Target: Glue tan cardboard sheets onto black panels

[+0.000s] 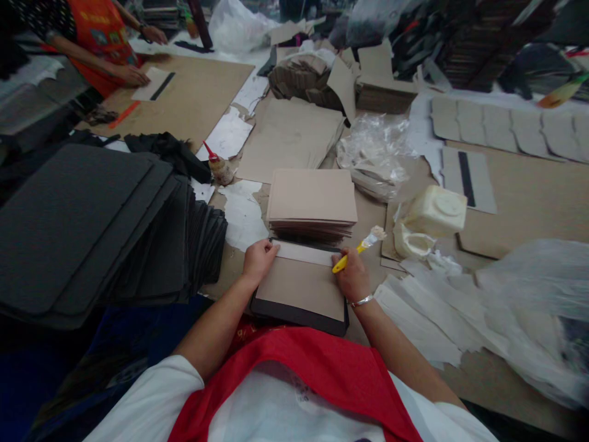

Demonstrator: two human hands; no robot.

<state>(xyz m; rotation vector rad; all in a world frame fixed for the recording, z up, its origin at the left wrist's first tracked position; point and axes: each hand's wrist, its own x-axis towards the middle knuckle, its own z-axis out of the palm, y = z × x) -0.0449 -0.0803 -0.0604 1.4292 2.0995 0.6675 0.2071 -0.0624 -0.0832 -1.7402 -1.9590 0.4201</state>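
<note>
In front of me lies a tan cardboard panel [301,288] on a black sheet [299,315], whose dark border shows along its near and far edges. A pale strip [308,252] crosses the panel's far end. My left hand [260,263] is closed, thumb and fingers pinching the far left corner. At the far right corner, my right hand [354,276] grips a paintbrush [352,255] with a yellow handle, bristles pointing up and away. That hand's fingers also touch the panel's edge. Just beyond stands a stack of tan cardboard sheets [313,195].
Black sheets [83,221] are piled at left. A red-nozzled bottle [221,167] stands behind them. Right of the brush is a cream plastic container [435,212], with crumpled plastic [375,153] behind it. Pale paper sheets [423,310] lie at right. A co-worker's hand [133,75] is at upper left.
</note>
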